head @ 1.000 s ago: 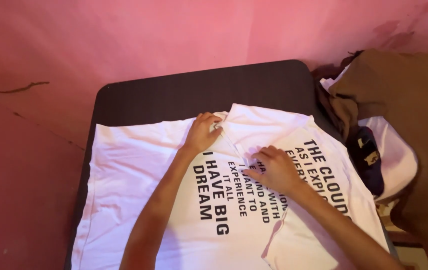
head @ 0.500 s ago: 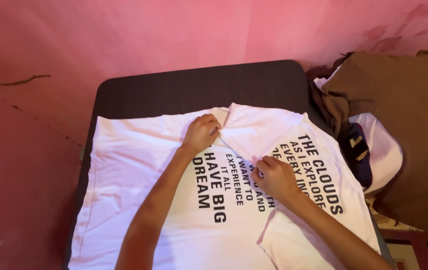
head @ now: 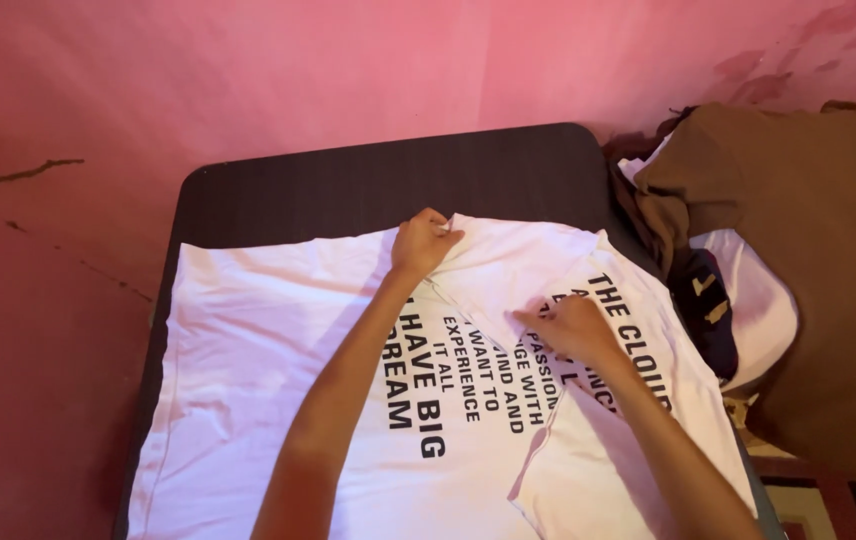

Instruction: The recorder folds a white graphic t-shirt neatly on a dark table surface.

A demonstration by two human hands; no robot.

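Pink walls close in around the dark table [head: 348, 185] I'm watching over, and most of its top is covered by a white T-shirt [head: 268, 350] with black block lettering, spread flat. From my feed, the left hand [head: 422, 243] sits at the far edge of the shirt, near the collar, fingers curled and pinching the cloth where a fold line begins. My right hand [head: 570, 327] presses on the side panel that lies folded inward over the print, fingers bent and apparently nipping the fabric edge, though I can't quite tell whether it grips or only pins it down. That folded flap runs from the collar down toward the near edge, with the short sleeve [head: 573, 470] doubled back along it, so I judge one side of the shirt as already turned in. The opposite side, toward the left wall, lies open and a little wrinkled, and the shirt has not been folded across its length either, so by my reading the folding is at an early stage, perhaps a third done. Off the right end of the table a heap of clothes [head: 778, 240] waits: a brown garment on top, something white under it, and a dark piece with small pale marks between, just beside the table's edge
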